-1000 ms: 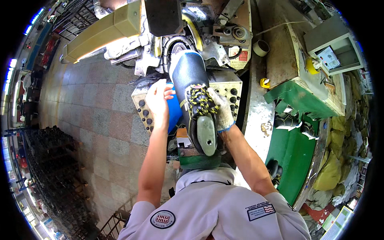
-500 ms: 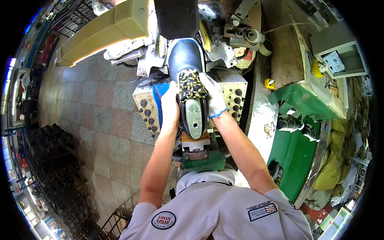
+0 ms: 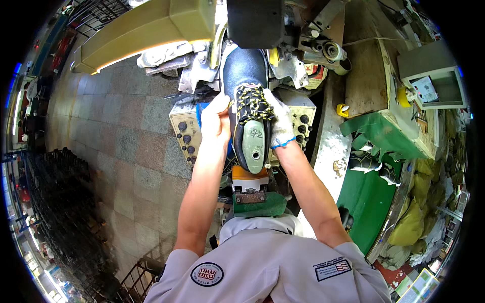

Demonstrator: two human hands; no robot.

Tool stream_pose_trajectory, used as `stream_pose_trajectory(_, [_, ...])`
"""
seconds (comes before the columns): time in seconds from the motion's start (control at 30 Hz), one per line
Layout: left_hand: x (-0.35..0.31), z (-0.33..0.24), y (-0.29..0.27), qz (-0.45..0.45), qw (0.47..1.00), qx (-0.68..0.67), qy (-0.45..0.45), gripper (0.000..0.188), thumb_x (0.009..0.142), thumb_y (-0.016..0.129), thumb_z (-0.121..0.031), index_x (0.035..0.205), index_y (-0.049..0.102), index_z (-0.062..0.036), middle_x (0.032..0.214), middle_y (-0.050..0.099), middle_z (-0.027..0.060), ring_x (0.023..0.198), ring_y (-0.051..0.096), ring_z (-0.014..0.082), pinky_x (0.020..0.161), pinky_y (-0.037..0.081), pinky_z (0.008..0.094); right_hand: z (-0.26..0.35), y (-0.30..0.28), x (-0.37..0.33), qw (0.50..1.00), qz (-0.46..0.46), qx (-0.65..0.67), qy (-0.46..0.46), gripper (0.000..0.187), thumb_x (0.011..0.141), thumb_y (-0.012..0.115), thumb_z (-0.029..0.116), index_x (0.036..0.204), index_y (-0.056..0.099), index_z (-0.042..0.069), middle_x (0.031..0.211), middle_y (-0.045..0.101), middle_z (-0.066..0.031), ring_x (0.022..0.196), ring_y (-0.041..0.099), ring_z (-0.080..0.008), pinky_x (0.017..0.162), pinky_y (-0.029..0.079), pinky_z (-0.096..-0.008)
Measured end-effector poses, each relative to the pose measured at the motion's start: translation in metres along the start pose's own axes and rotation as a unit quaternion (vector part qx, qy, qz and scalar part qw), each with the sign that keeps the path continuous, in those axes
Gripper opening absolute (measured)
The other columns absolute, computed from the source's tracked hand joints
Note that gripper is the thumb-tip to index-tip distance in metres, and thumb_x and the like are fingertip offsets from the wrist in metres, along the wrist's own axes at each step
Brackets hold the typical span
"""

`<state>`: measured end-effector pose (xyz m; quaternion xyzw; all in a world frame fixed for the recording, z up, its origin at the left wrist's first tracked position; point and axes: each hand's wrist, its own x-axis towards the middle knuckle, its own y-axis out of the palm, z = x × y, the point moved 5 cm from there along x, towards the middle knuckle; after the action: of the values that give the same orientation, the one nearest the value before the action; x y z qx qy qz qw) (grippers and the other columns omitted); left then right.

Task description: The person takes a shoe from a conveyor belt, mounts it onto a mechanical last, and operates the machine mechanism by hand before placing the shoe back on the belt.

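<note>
A dark blue leather shoe upper (image 3: 245,70) sits on a grey-green shoe last (image 3: 254,139). Black-and-yellow laces (image 3: 254,107) cover its middle, and its toe reaches in among the metal plates of a machine. My bare left hand (image 3: 217,118) is closed against the shoe's left side, fingers largely hidden. On the other side my right hand (image 3: 281,117), in a white glove with a blue cuff, grips the shoe beside the laces. Below the heel end is an orange-brown pad (image 3: 249,175) on a metal bracket.
A beige machine arm (image 3: 151,30) and a dark panel (image 3: 255,22) overhang the shoe. Knobbed control boxes (image 3: 186,134) flank it. To the right stand a green-lined bench (image 3: 371,202) with shoes and a grey open box (image 3: 432,70). A dark rack (image 3: 60,187) is at left.
The shoe's heel end has swung slightly right, and its toe sits a little deeper under the panel. Both hands moved with it. The view has shifted somewhat.
</note>
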<state>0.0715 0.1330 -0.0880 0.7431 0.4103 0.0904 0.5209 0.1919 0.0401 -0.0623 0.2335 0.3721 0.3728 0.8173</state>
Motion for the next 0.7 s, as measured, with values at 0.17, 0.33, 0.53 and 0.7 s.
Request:
stream_pose_trajectory(0.17, [-0.022,0.009,-0.001,-0.106,0.989,0.102,-0.011,0.027,0.101,0.058,-0.021,0.106,0.069,0.0031,0.103,0.073,0.01,0.086,0.069,0.017,0.078,0.054,0.0292,-0.01,-0.012,0.01,1.0,-0.014,0.013,-0.011,0.026,0.096,0.069,0.023,0.11,0.072,0.001,0.103,0.073,-0.0074,0.087,0.07,-0.0155,0.079,0.057,-0.0302])
stream_pose_trajectory(0.33, [-0.037,0.019,-0.008,-0.103,0.969,0.222,-0.046,0.051,0.106,0.045,-0.048,0.13,0.061,-0.0055,0.121,0.068,0.0076,0.105,0.066,0.0188,0.093,0.053,0.0359,-0.007,0.001,0.0,0.999,-0.033,-0.006,-0.021,0.03,0.095,0.07,0.024,0.109,0.072,-0.002,0.1,0.074,-0.0081,0.083,0.07,-0.0151,0.075,0.057,-0.0297])
stream_pose_trajectory(0.53, [-0.035,0.022,0.002,-0.073,0.977,0.194,-0.04,0.054,0.107,0.041,-0.051,0.122,0.065,-0.0047,0.11,0.071,0.007,0.094,0.068,0.0176,0.086,0.055,0.034,-0.006,-0.003,0.002,0.999,-0.016,-0.016,-0.025,0.03,0.096,0.069,0.025,0.11,0.073,-0.002,0.098,0.074,-0.0083,0.082,0.07,-0.0147,0.073,0.058,-0.0293])
stream_pose_trajectory(0.7, [-0.027,0.025,-0.006,-0.08,0.979,0.184,-0.021,0.055,0.108,0.038,-0.046,0.114,0.069,-0.0016,0.103,0.072,0.0068,0.087,0.068,0.0156,0.081,0.054,0.032,-0.007,0.002,0.0,0.999,-0.028,-0.006,-0.019,0.03,0.096,0.07,0.026,0.108,0.073,-0.001,0.096,0.074,-0.0076,0.08,0.07,-0.0139,0.072,0.057,-0.0289])
